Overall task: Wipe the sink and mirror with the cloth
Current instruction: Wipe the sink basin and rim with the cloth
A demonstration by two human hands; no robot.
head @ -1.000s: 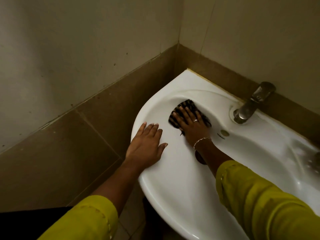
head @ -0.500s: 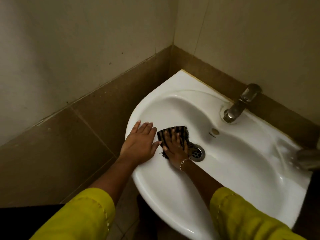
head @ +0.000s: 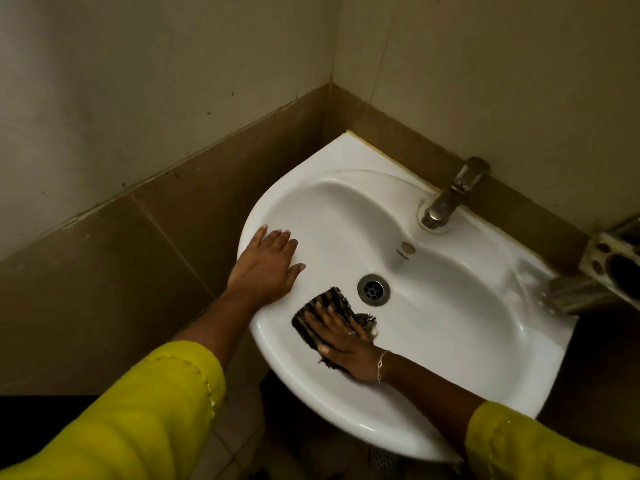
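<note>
Wiping has crossed the round metal drain [head: 373, 289] toward us: flat right hand [head: 343, 344] presses dark striped cloth [head: 330, 299], flat left hand [head: 266, 268] steadies white ceramic sink [head: 467, 341].

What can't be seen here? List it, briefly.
Head view only:
- Mirror: outside the frame.
- Cloth: mostly covered by the right hand pressing it.
- Metal fixture: cut off by the right edge, blurred.
- Sink: near-right rim hidden by the yellow sleeve.

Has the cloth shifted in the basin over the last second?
Yes. The cloth, under the right hand, has come from beyond the drain to its near-left side, toward the front rim of the sink.
</note>
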